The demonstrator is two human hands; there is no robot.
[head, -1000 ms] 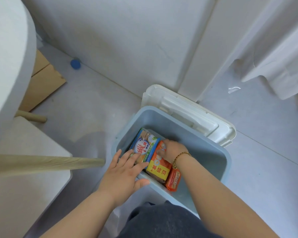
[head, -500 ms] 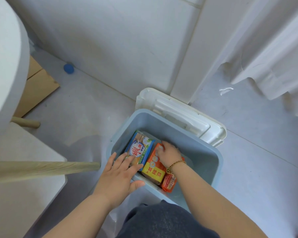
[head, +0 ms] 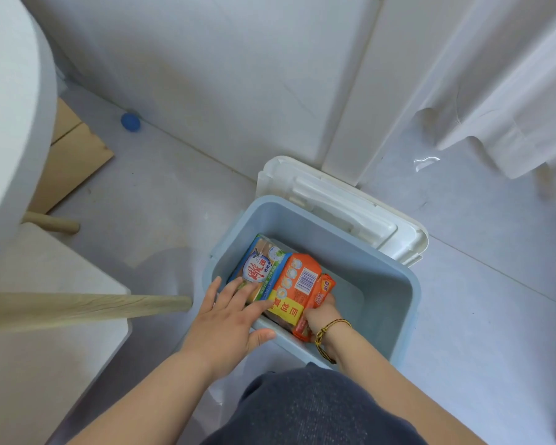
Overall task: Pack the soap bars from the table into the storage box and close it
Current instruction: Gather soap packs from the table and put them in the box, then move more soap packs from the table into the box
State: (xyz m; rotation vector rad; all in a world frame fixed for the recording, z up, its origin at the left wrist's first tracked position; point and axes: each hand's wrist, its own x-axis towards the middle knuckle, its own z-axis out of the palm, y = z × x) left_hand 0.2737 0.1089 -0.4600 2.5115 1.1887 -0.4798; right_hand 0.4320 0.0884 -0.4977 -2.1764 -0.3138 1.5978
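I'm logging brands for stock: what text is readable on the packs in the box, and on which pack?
"雕牌": red characters on the blue soap pack.
"巨划算": yellow band of the orange soap pack, upside down, last character partly under the left hand.
Digits under the barcode, and print on the small orange pack: too small to read.

This looks like a room in a home; the floor [head: 161, 200] is pale and smooth, and the wall [head: 238, 75] is plain white; a long white curtain [head: 511, 91] hangs down on the right; a round white table [head: 7, 107] with a wooden leg [head: 77, 308] stands on the left; a flat brown cardboard [head: 68, 155] lies under it; a small blue ball [head: 130, 122] sits by the wall; a blue storage box [head: 395, 300] on the floor holds packs of soap [head: 299, 284]; its white lid [head: 334, 200] leans behind it.
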